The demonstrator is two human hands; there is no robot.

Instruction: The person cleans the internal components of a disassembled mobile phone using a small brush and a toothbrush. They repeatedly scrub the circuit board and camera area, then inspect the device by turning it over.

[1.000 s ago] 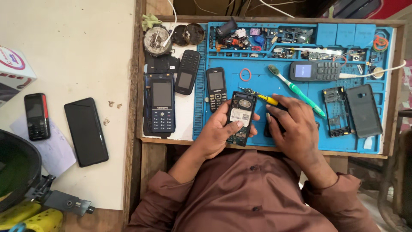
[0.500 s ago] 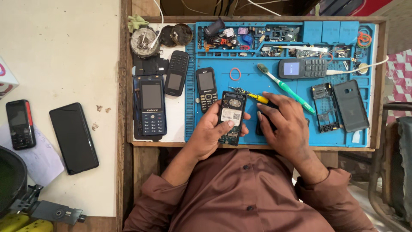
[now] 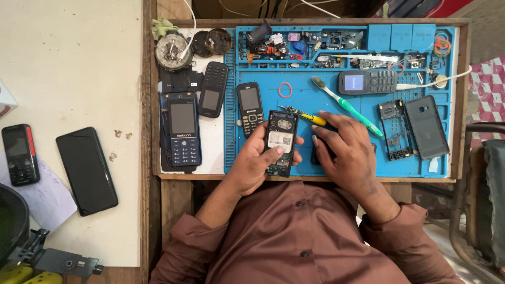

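My left hand grips a small black keypad phone with its back cover off, inner label facing up, over the blue repair mat. My right hand lies palm down on the mat just right of that phone, covering a dark flat part. A yellow-handled screwdriver sits under its fingertips, tip pointing left. Whether the right hand grasps anything cannot be told.
Several keypad phones lie at the mat's left. A green toothbrush, a grey phone, a phone frame and back cover lie right. Parts fill the top tray compartments. A black smartphone rests on the white table.
The view has shifted slightly. Both hands stay on the opened phone and mat in nearly the same pose.
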